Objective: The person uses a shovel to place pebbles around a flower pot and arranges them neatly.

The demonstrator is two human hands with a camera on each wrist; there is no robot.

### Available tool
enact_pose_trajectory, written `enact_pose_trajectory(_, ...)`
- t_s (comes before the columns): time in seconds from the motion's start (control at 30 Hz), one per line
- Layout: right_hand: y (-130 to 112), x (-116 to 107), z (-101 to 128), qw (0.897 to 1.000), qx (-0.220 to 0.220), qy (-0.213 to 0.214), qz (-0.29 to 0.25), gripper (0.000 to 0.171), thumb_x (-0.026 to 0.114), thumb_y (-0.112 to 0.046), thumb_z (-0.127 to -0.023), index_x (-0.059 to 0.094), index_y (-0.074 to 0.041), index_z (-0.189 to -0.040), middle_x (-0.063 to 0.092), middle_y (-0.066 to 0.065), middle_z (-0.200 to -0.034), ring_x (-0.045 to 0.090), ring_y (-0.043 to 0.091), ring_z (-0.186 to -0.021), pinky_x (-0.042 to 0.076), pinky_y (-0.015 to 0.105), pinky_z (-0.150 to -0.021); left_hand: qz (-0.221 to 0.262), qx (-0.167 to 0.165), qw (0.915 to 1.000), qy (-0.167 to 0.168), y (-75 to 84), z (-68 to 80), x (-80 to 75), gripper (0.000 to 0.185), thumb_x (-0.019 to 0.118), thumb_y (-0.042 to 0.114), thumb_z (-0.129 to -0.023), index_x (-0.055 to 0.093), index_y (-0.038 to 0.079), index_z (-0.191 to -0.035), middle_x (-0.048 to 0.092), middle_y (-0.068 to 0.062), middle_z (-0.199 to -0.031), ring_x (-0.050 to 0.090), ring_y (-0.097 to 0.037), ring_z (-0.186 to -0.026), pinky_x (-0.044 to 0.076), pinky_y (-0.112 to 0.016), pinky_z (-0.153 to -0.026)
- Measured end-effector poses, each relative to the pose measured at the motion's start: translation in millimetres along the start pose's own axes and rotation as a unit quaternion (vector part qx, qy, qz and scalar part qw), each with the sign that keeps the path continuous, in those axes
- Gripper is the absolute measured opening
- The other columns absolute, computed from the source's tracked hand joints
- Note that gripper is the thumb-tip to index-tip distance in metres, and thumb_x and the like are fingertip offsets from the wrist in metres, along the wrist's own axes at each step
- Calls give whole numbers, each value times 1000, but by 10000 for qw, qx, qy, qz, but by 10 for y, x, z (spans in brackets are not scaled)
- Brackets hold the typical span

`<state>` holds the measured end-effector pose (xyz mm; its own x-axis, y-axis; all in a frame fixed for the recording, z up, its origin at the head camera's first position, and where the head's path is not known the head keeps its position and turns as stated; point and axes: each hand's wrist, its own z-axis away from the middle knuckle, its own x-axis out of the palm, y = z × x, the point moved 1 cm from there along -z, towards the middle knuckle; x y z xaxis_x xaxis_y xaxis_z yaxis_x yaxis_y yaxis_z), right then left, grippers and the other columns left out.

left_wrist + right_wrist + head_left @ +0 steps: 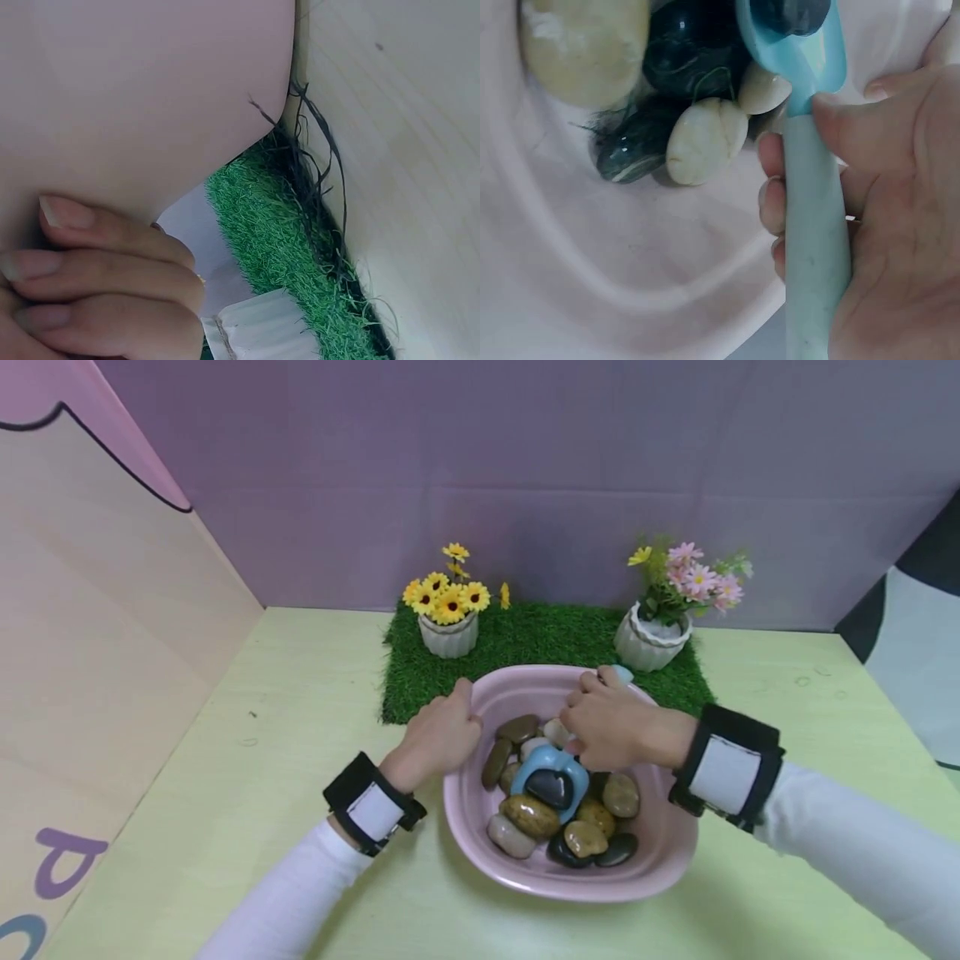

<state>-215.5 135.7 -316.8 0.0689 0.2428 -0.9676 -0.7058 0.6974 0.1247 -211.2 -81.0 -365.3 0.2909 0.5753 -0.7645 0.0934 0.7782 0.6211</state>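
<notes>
On the pale green surface [285, 710], the head view shows a pink basin [660, 847] full of smooth stones [531, 814]. The left hand [441, 735] grips the basin's left rim with curled fingers. The right hand [611, 727] is wrapped round the handle of a light blue scoop [551, 768], whose bowl lies on the stones with one dark stone [550, 787] in it. Behind the basin lies a grass mat [525, 639] with two white flower pots [448, 635].

In the left wrist view, fingers [97, 277] press the basin's pink wall [150, 97], with the mat just beside.

In the right wrist view, the right hand [885, 225] clamps the scoop's handle [814, 247], thumb on top, above pale and dark stones [705, 139].
</notes>
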Motion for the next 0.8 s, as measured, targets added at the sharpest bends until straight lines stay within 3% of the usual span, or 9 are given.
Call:
enact_pose_trajectory(0.3, 57, 13, 16, 9991, -93, -133, -384, 17, 70, -24, -83, 60, -20, -70, 57, -4, -77, 44, 22, -87, 32, 50, -90, 54, 32, 10000, 26, -10, -5, 10, 39, 41, 17, -98, 41, 3, -133, 65, -16, -88, 64, -18, -57, 51, -31, -47)
enact_pose_trajectory(0.6, 157, 47, 122, 9957, -113, -338, -850, 30, 68, -26, -88, 51, -21, -64, 54, -8, -69, 40, 18, -80, 28, 44, -81, 13, 51, 10000, 59, 11, -13, 20, 39, 41, 18, -98, 41, 3, -134, 64, -16, -89, 64, -18, -59, 51, -31, -48)
enact_pose_trajectory(0.8, 69, 45, 148, 9910, -352, -535, -1175, 16, 68, -26, -87, 62, -23, -72, 56, -10, -73, 42, 17, -84, 29, 48, -87, 39, 49, 10000, 46, 2, -3, 0, 39, 41, 17, -98, 41, 3, -134, 64, -15, -88, 64, -18, -58, 51, -31, -47)
